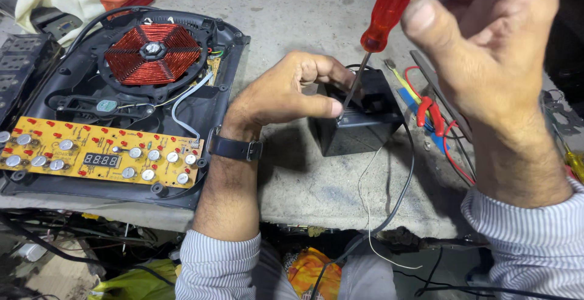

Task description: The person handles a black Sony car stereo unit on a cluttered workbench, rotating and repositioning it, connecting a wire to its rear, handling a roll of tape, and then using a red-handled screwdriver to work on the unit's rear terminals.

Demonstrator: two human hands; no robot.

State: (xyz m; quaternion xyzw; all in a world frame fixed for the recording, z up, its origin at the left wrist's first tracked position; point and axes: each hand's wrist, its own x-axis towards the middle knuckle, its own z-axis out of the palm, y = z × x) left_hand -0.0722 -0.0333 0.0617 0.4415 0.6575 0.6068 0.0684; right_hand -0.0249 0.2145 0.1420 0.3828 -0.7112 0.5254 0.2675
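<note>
A small black box-shaped unit (356, 132) stands on the grey bench top (304, 190). My left hand (286, 90), with a black watch on its wrist, rests on the box's left top edge, thumb pressed against it. My right hand (486, 38) is raised close to the camera and grips the red translucent handle of a screwdriver (386, 11). The thin metal shaft slants down, and its tip touches the top of the black box beside my left thumb. Thin black and white wires trail from the box over the bench's front edge.
An opened induction cooker (121, 99) lies at the left, with a red copper coil, a small fan and a yellow control board carrying a digit display. Red and yellow leads and red-handled pliers (429, 114) lie right of the box. A cloth bag sits at the far left.
</note>
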